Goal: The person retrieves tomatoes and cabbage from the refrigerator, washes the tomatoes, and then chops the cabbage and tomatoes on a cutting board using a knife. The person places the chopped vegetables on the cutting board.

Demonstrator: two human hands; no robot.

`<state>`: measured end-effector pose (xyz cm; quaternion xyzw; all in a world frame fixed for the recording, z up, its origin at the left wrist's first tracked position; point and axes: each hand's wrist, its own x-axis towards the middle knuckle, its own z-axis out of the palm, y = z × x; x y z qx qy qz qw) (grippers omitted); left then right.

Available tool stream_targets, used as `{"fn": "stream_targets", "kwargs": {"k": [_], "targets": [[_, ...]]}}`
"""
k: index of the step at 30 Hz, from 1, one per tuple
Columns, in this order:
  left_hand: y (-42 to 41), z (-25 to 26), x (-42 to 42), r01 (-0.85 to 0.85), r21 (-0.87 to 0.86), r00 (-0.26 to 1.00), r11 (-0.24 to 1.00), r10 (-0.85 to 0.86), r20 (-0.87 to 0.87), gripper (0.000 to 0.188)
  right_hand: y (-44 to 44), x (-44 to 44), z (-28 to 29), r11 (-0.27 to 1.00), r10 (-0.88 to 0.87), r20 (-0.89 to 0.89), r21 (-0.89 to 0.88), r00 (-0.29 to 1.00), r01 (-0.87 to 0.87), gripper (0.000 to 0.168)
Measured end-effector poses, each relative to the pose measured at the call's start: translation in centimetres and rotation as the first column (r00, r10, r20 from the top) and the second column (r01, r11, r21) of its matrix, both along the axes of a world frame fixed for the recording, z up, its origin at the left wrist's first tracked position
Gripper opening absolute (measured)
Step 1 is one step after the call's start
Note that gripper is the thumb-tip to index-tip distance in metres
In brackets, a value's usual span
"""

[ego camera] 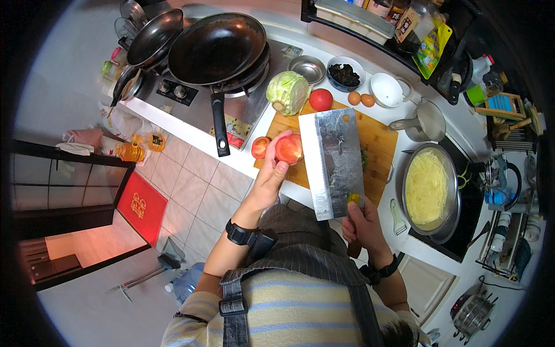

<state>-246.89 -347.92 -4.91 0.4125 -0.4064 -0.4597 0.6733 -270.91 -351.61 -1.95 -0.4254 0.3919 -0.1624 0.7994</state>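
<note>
My left hand [272, 175] holds a tomato half [288, 148], its cut face showing, above the edge of a wooden cutting board [376, 143]. Another cut tomato piece [260, 148] is just left of it, at the board's left edge. My right hand [363, 219] grips the handle of a broad cleaver [334, 162]; the blade is raised over the board and hides much of it. Some chopped greens [364, 159] show beside the blade's right edge. A whole tomato [321, 100] and a cabbage [288, 93] sit at the board's far edge.
A wok [218, 47] on the stove has its handle [220, 126] jutting toward the counter's front. Behind the board stand a metal bowl [307, 70], a bowl of black fungus [344, 74] and eggs [361, 99]. At right are a peeler [397, 217] and a bowl of pale shreds [426, 187].
</note>
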Motion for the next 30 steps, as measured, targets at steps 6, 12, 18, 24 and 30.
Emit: {"fn": "stream_targets", "kwargs": {"k": [6, 12, 18, 24, 30], "targets": [[0.1, 0.1, -1.1, 0.063, 0.0, 0.997, 0.998, -0.063, 0.04, 0.066, -1.1, 0.8, 0.7, 0.999, -0.033, -0.022, -0.004, 0.999, 0.033, 0.013], [0.0, 0.0, -2.3, 0.158, 0.003, 0.987, 0.988, -0.158, 0.019, 0.067, -2.8, 1.7, 2.0, 0.996, -0.074, 0.112, 0.06, 0.991, 0.068, 0.017], [0.0, 0.4, -2.2, 0.173, 0.042, 0.984, 0.984, -0.171, -0.053, 0.067, -2.7, 1.5, 1.6, 0.989, -0.14, 0.115, -0.021, 0.983, 0.143, 0.018], [-0.3, 1.7, -1.4, -0.105, -0.046, 0.994, 0.993, 0.106, 0.038, 0.071, -0.1, -1.6, 1.9, 0.398, -0.276, -0.284, -0.903, 0.918, -0.16, 0.014], [0.0, 2.9, -1.1, -0.215, -0.039, 0.921, 0.976, 0.216, 0.326, 0.076, 0.2, -2.8, 1.6, 0.018, -0.194, -0.439, -0.896, 0.877, -0.444, 0.029]]}}
